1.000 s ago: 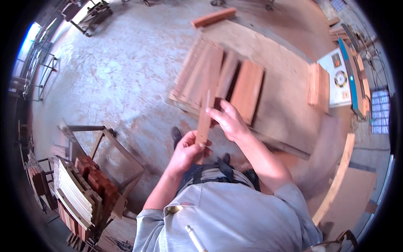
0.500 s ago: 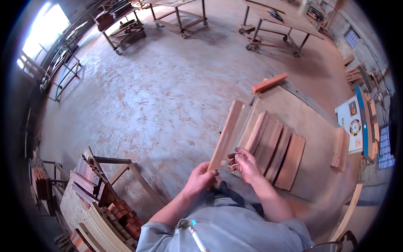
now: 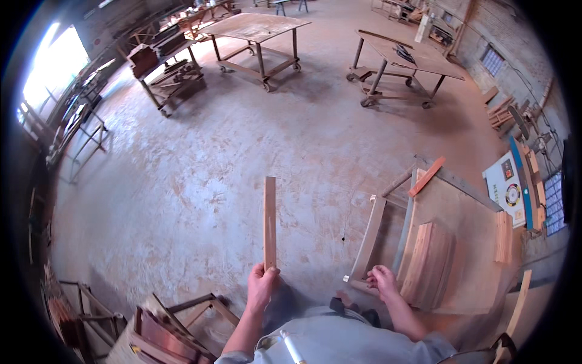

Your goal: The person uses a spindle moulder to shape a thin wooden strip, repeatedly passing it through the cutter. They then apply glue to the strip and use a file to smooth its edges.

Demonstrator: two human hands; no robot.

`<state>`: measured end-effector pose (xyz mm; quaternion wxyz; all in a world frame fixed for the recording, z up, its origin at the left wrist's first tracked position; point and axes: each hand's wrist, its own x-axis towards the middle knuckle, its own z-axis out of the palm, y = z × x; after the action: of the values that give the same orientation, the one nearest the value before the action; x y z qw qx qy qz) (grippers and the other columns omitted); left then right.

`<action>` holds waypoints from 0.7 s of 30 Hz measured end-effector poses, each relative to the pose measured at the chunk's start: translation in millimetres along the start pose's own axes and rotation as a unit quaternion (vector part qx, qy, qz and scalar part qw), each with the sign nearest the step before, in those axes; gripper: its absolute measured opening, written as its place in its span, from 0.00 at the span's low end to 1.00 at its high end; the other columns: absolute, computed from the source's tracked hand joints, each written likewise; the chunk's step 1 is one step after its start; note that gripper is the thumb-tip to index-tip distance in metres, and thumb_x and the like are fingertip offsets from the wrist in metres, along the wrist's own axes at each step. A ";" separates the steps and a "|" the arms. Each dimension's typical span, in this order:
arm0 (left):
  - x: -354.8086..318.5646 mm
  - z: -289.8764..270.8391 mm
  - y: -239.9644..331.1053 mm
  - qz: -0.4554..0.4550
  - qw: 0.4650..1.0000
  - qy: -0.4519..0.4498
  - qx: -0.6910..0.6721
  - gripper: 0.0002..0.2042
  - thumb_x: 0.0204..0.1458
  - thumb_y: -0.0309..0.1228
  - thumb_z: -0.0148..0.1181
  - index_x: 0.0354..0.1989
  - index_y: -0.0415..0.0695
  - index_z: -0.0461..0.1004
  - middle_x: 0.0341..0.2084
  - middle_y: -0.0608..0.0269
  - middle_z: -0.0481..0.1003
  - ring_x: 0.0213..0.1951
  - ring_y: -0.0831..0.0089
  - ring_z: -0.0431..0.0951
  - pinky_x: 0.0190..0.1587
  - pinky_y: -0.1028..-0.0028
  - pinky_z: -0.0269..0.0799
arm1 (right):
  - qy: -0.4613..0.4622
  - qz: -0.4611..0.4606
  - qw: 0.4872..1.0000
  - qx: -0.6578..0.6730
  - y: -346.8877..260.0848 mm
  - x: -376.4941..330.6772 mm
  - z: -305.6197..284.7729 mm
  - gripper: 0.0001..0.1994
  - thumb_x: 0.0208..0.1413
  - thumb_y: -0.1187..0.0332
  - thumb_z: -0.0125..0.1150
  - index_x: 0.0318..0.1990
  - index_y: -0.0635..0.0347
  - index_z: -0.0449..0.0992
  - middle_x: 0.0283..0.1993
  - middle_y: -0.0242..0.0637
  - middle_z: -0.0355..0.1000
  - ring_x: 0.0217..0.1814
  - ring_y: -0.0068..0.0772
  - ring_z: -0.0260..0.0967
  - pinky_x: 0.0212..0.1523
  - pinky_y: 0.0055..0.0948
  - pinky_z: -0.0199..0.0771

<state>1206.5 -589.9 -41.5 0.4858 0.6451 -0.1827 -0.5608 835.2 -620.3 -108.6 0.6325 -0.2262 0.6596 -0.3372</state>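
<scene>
My left hand (image 3: 262,286) is wrapped round the lower end of a narrow wooden slat (image 3: 270,221), which stands out ahead of me over the floor. My right hand (image 3: 383,282) is held apart from it, at the near left edge of the board-topped table (image 3: 467,255). Its fingers are curled in, and whether something small is between them cannot be made out. Just right of that hand, several curved wooden boards (image 3: 418,261) lie side by side on the table.
A reddish wood block (image 3: 427,176) lies on the table's far corner, and a short wood stack (image 3: 503,236) at its right edge. Wheeled tables (image 3: 257,27) stand farther off. At lower left is a wooden frame (image 3: 206,303) beside piled wood pieces (image 3: 163,333). A white-and-blue machine (image 3: 506,188) is at right.
My left hand has moved left with the slat, now nearly straight instead of slanting. My right hand has drawn apart from it, to the right. The view has tilted up and turned left.
</scene>
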 end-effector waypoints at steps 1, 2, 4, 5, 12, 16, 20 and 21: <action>16.8 -17.1 13.7 -0.007 1.000 0.000 -0.010 0.10 0.54 0.33 0.55 0.39 0.38 0.69 0.22 0.63 0.73 0.19 0.77 0.72 0.21 0.78 0.68 | 0.022 -0.003 0.999 -0.028 5.5 9.4 9.5 0.06 0.61 0.66 0.52 0.37 0.58 0.70 0.30 0.36 0.71 0.25 0.25 0.69 0.20 0.24 0.71; 35.0 -36.3 29.3 -0.013 1.000 0.000 -0.019 0.11 0.54 0.31 0.56 0.40 0.37 0.69 0.24 0.62 0.74 0.20 0.77 0.73 0.23 0.77 0.69 | 0.043 -0.007 0.998 -0.055 12.2 24.1 20.8 0.06 0.61 0.66 0.52 0.36 0.59 0.70 0.29 0.35 0.71 0.25 0.25 0.69 0.20 0.24 0.71; 66.6 -71.6 61.8 -0.003 1.000 0.007 -0.024 0.10 0.54 0.31 0.57 0.40 0.37 0.69 0.26 0.61 0.75 0.22 0.76 0.75 0.26 0.76 0.73 | 0.080 -0.011 0.989 -0.123 10.6 42.7 53.4 0.09 0.60 0.66 0.51 0.30 0.60 0.71 0.22 0.34 0.68 0.21 0.25 0.67 0.19 0.24 0.69; 81.6 -94.6 74.8 0.001 0.999 0.014 -0.033 0.10 0.54 0.31 0.57 0.40 0.37 0.69 0.26 0.61 0.75 0.22 0.75 0.75 0.26 0.75 0.73 | 0.078 0.003 0.983 -0.168 12.9 56.7 71.9 0.09 0.60 0.66 0.52 0.29 0.60 0.71 0.22 0.33 0.68 0.20 0.25 0.67 0.18 0.24 0.68; 193.6 -217.7 161.6 0.051 0.993 0.068 -0.080 0.10 0.55 0.34 0.54 0.34 0.38 0.69 0.23 0.58 0.75 0.20 0.73 0.75 0.22 0.74 0.72 | 0.117 0.172 0.964 -0.166 81.7 162.1 113.3 0.08 0.57 0.69 0.51 0.28 0.60 0.70 0.19 0.38 0.64 0.16 0.34 0.63 0.16 0.36 0.65; 245.5 -289.9 219.8 0.019 0.986 0.130 -0.099 0.09 0.55 0.33 0.54 0.34 0.38 0.69 0.24 0.56 0.75 0.20 0.72 0.75 0.22 0.73 0.72 | 0.132 0.338 0.926 -0.110 45.2 246.0 223.6 0.05 0.56 0.69 0.48 0.32 0.59 0.68 0.21 0.39 0.63 0.17 0.39 0.59 0.17 0.45 0.62; 309.5 -377.8 275.4 0.019 0.976 0.204 -0.068 0.08 0.56 0.31 0.52 0.34 0.39 0.70 0.24 0.58 0.76 0.19 0.74 0.74 0.19 0.76 0.69 | 0.044 0.186 0.908 -0.373 -26.7 390.0 425.8 0.08 0.55 0.71 0.46 0.24 0.59 0.67 0.21 0.37 0.60 0.16 0.36 0.58 0.18 0.39 0.63; 310.7 -401.9 282.5 0.007 0.969 0.237 -0.068 0.08 0.56 0.32 0.52 0.35 0.39 0.70 0.24 0.58 0.76 0.19 0.73 0.74 0.18 0.75 0.69 | 0.035 0.139 0.950 -0.276 -60.0 393.2 513.6 0.10 0.54 0.73 0.44 0.20 0.58 0.65 0.21 0.37 0.60 0.16 0.34 0.57 0.16 0.37 0.58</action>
<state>1750.4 -793.1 -16.8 0.5621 0.7235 -0.0288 -0.3997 1296.1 -1027.1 -318.7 0.5628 -0.2861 0.7733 -0.0585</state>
